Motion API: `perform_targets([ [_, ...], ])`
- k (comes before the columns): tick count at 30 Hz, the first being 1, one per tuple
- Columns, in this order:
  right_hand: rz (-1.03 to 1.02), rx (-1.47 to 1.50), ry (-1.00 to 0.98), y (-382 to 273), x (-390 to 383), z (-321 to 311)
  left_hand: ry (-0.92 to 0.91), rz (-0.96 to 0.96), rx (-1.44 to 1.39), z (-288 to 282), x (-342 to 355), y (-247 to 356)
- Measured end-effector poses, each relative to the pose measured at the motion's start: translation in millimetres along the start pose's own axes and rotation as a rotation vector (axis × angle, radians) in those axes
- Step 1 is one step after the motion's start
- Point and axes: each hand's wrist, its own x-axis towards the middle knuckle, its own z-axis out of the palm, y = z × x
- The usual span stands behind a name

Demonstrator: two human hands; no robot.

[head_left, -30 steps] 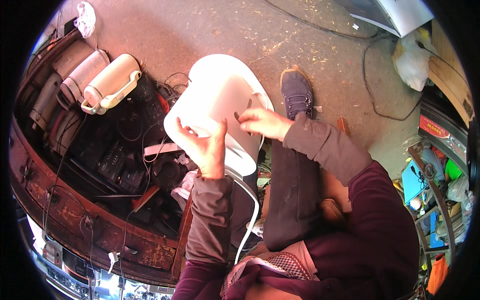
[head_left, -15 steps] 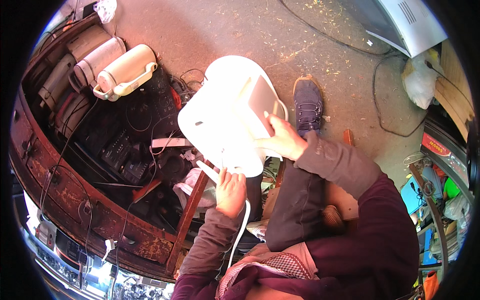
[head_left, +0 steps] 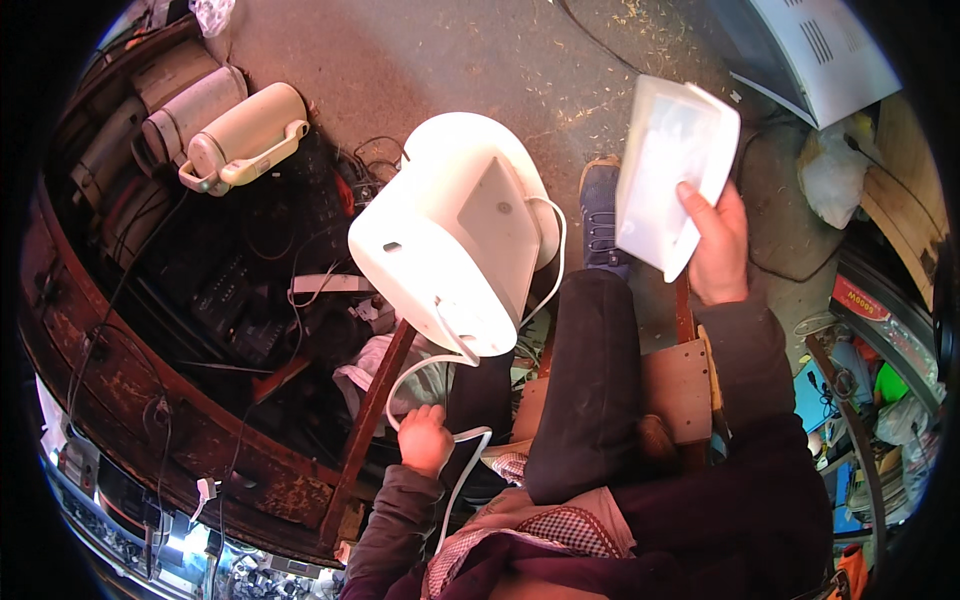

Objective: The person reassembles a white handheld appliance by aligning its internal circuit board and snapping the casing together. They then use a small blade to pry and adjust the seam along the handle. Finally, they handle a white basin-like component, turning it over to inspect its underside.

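A white rounded plastic appliance (head_left: 440, 230) rests tilted in front of me, above my legs. Its flat side facing right is exposed, with a small round spot on it. A white power cord (head_left: 394, 377) runs from its lower end toward my lap, and another stretch loops along its right side. Around that cord, below the appliance, my left hand (head_left: 425, 441) is closed. Off to the right and apart from the appliance, my right hand (head_left: 722, 242) grips a white, partly translucent box-shaped plastic piece (head_left: 665, 170), thumb on its face.
On the left stands a worn wooden drawer cabinet (head_left: 125, 365) with black electronics and cables inside. Two cylindrical jugs (head_left: 250, 130) with handles lie at its far end. A grey-white casing (head_left: 815, 60) stands far right. A wooden stool (head_left: 675, 390) is beneath me.
My right hand has pulled the box-shaped piece off the appliance's side and carried it up and right. My left hand has dropped from the appliance's lower end to the cord.
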Motion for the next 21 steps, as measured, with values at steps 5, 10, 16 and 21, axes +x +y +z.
perform_targets([
  [5,-0.063,-0.093,0.043,-27,6,-21,-0.065,-0.156,-0.015,45,-35,-52],
  [10,-0.076,-0.178,0.1,-17,-2,-32,-0.033,-0.059,-0.166,33,18,-29],
  [16,-0.125,-0.294,0.123,3,-7,-25,0.06,0.075,-0.357,-3,67,23],
  [21,-0.092,-0.237,0.072,-20,-17,6,-0.022,-0.07,-0.773,-56,108,75],
])
